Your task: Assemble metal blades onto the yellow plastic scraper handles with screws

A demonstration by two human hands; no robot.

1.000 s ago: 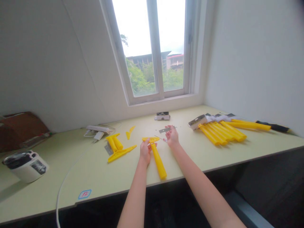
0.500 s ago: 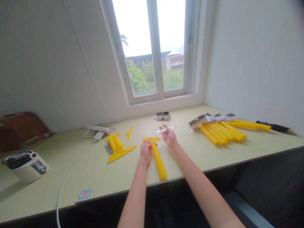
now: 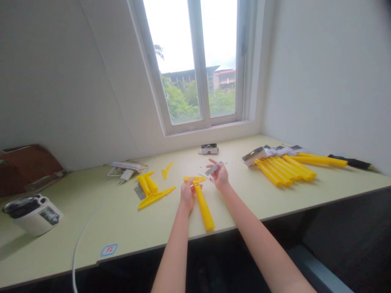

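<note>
My left hand is closed round the head of a yellow plastic scraper, whose thick handle points toward the desk's near edge. To its right, my right hand pinches a flat grey metal blade, with the index finger stretched out above it. A thin rod-like tool lies between the two hands, its end partly hidden by the right fingers. Tiny bits, too small to name, lie on the desk beyond the right hand.
Yellow scraper parts and a small yellow angled piece lie left. Several yellow handles with packaged heads are at right. A small box stands behind. A power strip, a white cable and a mug occupy the left side.
My right hand has lifted the metal blade off the desk and drawn it slightly nearer, tilting it. My left hand keeps the scraper in the same spot.
</note>
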